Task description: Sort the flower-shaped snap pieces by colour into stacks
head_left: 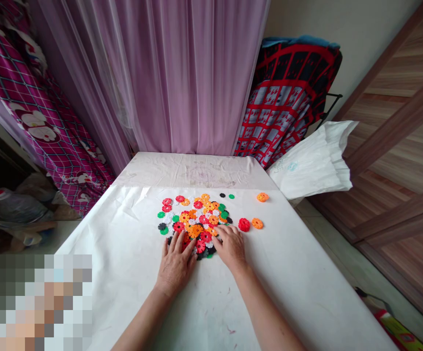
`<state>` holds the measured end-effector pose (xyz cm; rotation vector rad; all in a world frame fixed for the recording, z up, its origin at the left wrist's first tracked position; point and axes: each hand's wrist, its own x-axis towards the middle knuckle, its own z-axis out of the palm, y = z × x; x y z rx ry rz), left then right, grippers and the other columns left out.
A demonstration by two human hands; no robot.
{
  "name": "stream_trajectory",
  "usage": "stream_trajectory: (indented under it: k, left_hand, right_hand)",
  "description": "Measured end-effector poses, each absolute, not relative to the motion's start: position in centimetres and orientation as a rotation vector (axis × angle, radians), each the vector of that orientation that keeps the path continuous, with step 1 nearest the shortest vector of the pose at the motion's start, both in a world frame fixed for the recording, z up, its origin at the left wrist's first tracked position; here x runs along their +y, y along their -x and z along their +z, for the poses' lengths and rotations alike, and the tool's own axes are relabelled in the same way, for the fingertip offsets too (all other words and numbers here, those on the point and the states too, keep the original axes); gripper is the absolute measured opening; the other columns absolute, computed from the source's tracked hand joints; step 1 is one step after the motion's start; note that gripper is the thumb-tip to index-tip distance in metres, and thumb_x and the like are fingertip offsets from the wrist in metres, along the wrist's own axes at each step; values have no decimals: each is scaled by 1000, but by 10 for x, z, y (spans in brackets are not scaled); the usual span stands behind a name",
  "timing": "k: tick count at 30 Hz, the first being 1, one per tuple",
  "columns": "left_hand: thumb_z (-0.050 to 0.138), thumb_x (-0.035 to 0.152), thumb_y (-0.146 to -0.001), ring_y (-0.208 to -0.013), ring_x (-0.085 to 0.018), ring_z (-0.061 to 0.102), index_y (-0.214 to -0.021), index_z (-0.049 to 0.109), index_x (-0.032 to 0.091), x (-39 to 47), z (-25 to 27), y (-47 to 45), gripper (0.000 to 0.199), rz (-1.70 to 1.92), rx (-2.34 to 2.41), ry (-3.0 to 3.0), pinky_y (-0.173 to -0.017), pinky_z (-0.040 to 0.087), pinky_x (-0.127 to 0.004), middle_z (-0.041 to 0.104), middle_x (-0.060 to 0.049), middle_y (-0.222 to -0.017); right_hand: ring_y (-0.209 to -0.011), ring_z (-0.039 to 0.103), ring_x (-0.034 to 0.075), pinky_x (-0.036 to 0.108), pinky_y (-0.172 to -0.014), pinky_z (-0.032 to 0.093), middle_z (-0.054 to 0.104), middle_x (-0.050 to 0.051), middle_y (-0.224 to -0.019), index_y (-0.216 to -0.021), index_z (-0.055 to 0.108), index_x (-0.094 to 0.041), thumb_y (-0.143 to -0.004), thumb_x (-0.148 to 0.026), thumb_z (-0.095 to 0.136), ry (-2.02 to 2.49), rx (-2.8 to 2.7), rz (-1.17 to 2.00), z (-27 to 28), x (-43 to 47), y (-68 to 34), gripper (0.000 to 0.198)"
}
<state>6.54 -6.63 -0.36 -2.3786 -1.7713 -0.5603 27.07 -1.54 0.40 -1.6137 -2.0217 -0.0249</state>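
Observation:
A loose pile of notched plastic snowflake discs (196, 230) in red, orange, white, green and black lies in the middle of the table. My left hand (176, 261) rests palm down at the pile's near left edge, its fingers spread over the discs. On the near right side, my right hand (231, 246) touches the pile with its fingers apart and slightly bent. Whatever lies under the fingertips is hidden. To the right of the pile are a red clump of discs (244, 224), an orange disc piece (257, 223) and an orange clump (262, 197).
A white cover (288, 282) spreads over the table. A black disc (222, 195) and a green disc (231, 196) lie beyond the pile. A white bag (313, 163) stands off the right edge, and a purple curtain (192, 78) hangs behind. The lower left corner is pixelated.

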Motion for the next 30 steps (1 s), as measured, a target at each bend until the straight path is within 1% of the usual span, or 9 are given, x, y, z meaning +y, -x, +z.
stream_trajectory:
  k: [3, 6, 11, 15, 18, 20, 22, 25, 30]
  left_hand:
    - [45, 36, -96, -137, -32, 44, -134, 60, 35, -61, -3, -72, 41, -566, -1830, 2330, -112, 33, -60, 51, -11, -148]
    - [42, 37, -97, -137, -34, 44, -133, 61, 33, -56, -2, -76, 41, -586, -1883, 2304, -111, 32, -61, 51, -12, -148]
    - [42, 40, -96, -139, -33, 43, -134, 60, 31, -55, -3, -75, 42, -593, -1902, 2309, -113, 30, -60, 49, -12, -150]
    - [43, 41, -97, -139, -33, 42, -134, 59, 27, -59, -4, -71, 43, -584, -1863, 2324, -113, 32, -58, 48, -14, -150]
    - [44, 40, -96, -140, -32, 41, -134, 59, 25, -60, -5, -68, 44, -627, -1837, 2328, -114, 32, -56, 48, -13, -150]
    - [45, 40, -96, -140, -31, 41, -134, 59, 25, -61, -6, -67, 44, -672, -1836, 2325, -115, 32, -55, 49, -13, -150]
    - [45, 40, -96, -140, -31, 41, -134, 60, 25, -60, -8, -66, 43, -706, -1841, 2322, -116, 31, -55, 50, -13, -149]
    - [44, 41, -96, -140, -31, 41, -133, 60, 25, -58, -11, -64, 44, -712, -1840, 2320, -116, 31, -55, 50, -13, -149]
    - [44, 41, -96, -141, -30, 41, -131, 61, 26, -57, -15, -62, 43, -744, -1836, 2301, -116, 31, -55, 52, -12, -147]
  right_hand:
    - [-103, 57, 26, 39, -85, 41, 73, 4, -112, -113, 71, -31, -86, -25, 60, 1619, -2098, -5, 10, -5, -268, 30]
    - [-102, 57, 26, 38, -83, 40, 73, 4, -110, -112, 71, -32, -85, -27, 63, 1657, -2169, 15, 16, 4, -266, 28]
    - [-96, 58, 27, 38, -82, 39, 74, 8, -97, -107, 69, -27, -84, -31, 66, 1721, -2205, -24, 17, 10, -263, 24]
    - [-91, 59, 26, 36, -80, 39, 73, 7, -92, -103, 68, -24, -82, -31, 68, 1697, -2121, -65, 16, 2, -273, 23]
    - [-90, 60, 23, 34, -83, 40, 73, 5, -93, -98, 68, -23, -82, -29, 64, 1615, -2010, -134, 16, -5, -302, 18]
    - [-92, 60, 23, 34, -85, 41, 73, 6, -95, -96, 69, -23, -84, -29, 61, 1599, -1905, -188, 13, -6, -332, 16]
    - [-92, 61, 24, 35, -85, 43, 74, 9, -98, -94, 71, -22, -85, -31, 58, 1666, -1764, -230, 10, -4, -365, 18]
    - [-88, 61, 25, 36, -79, 45, 74, 10, -95, -90, 72, -21, -85, -37, 55, 1810, -1571, -243, 3, 3, -407, 24]
    - [-87, 62, 25, 35, -80, 46, 75, 9, -95, -89, 73, -22, -84, -37, 55, 1817, -1596, -231, -8, 14, -426, 24]
